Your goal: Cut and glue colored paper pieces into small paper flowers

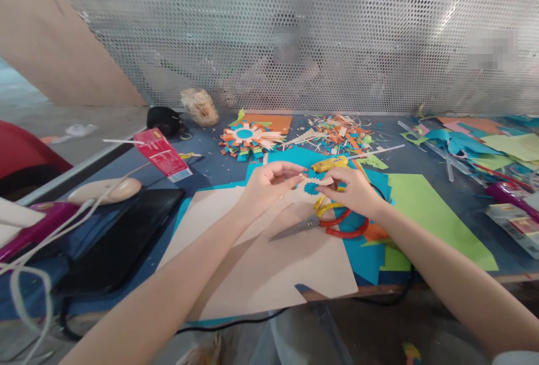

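Note:
My left hand [273, 185] and my right hand [351, 188] are raised over the paper sheets, fingertips close together. Both pinch a small cream paper strip with a toothed edge [304, 180]. Blue [311, 188] with a jagged outline shows against it; whether it belongs to the piece or lies behind, I cannot tell. Below the right hand, scissors with red and yellow handles [310, 222] lie on a cream paper sheet [269, 269], blades pointing left. Just beyond the hands rests a yellow glue gun [330, 163].
Behind lie a layered fringed paper flower [244, 135] and a heap of paper scraps [341, 133]. A black tablet-like slab [126, 241], a red packet [163, 154] and white cables are left. A green sheet [433, 219] and more scraps lie right. A perforated metal screen [337, 33] stands behind.

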`<state>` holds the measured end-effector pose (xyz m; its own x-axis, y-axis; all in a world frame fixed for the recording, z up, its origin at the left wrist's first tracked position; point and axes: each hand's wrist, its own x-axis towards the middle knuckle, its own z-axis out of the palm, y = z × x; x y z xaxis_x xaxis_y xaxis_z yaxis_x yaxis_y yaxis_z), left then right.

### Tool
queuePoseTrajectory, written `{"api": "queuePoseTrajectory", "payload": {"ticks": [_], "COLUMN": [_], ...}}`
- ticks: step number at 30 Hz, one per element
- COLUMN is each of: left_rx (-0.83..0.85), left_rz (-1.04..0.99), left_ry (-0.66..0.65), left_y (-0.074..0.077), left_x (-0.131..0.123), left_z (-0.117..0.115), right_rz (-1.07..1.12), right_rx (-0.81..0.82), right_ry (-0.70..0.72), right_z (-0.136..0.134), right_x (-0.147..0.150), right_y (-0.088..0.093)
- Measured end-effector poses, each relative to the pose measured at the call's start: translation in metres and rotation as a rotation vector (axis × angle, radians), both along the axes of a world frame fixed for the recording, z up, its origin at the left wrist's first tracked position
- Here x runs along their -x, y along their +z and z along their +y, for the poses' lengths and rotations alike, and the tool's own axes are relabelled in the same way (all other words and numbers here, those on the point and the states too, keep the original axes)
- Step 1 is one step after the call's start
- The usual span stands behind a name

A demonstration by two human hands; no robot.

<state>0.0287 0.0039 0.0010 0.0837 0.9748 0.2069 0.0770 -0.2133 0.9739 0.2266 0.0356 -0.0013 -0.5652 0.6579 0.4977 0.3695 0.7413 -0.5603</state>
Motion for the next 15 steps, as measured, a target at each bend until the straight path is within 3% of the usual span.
{"api": "queuePoseTrajectory", "payload": {"ticks": [10, 15], "left_rx": [-0.046, -0.162], "left_rz": [-0.013, 0.085], "left_ry": [0.008, 0.001], "left_y": [0.0053, 0.0028], "left_x": [-0.0022, -0.0011], "left_z": [-0.0041, -0.0062], "right_rz": [-0.024, -0.019], "right_rx": [-0.173, -0.242], "right_ry": [-0.027, -0.012], "right_z": [0.0016, 0.0032], "right_x": [-0.0021, -0.0035], "right_y": [-0.0008, -0.0018]}}
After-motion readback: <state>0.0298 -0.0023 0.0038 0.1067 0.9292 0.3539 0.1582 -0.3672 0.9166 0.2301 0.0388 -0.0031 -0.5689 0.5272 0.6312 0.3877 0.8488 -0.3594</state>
